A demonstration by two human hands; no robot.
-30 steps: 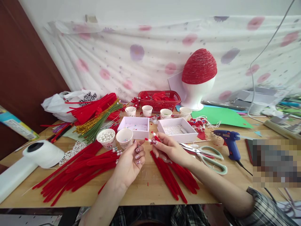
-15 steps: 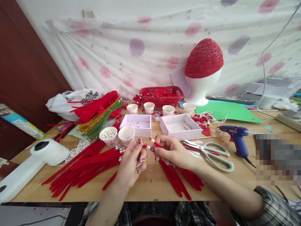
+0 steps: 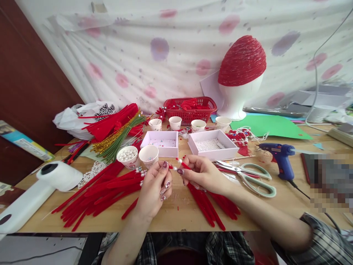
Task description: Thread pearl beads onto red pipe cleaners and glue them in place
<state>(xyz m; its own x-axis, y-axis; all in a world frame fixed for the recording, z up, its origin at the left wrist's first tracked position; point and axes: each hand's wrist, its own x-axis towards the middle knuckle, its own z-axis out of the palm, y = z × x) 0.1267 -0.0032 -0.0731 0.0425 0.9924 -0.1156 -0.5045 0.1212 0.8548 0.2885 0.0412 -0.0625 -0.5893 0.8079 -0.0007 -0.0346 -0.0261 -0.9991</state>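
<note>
Above the front middle of the table, my left hand [image 3: 156, 189] is closed in a pinch on a short red pipe cleaner [image 3: 170, 167]. A white pearl bead [image 3: 174, 168] sits at its tip, facing my other hand. Just to the right, my right hand [image 3: 202, 175] pinches a second red pipe cleaner [image 3: 185, 164], which has a pearl bead [image 3: 180, 161] near its end. The two beaded tips are close together. Below my right hand lie loose red pipe cleaners [image 3: 204, 209]; a larger bundle of pearl-tipped ones [image 3: 110, 195] is spread left of my left hand.
Paper cups of beads [image 3: 128, 156] and two white boxes [image 3: 212, 143] stand beyond my hands. Scissors [image 3: 252, 176] and a blue glue gun [image 3: 281, 158] lie right. A thread cone [image 3: 63, 176] is left. Behind are a red basket [image 3: 190, 114] and a foam head with red covering [image 3: 241, 73].
My view has tilted down slightly. My right thumb has shifted a little away from the bead at my left hand's pipe cleaner; both hands keep their pinch.
</note>
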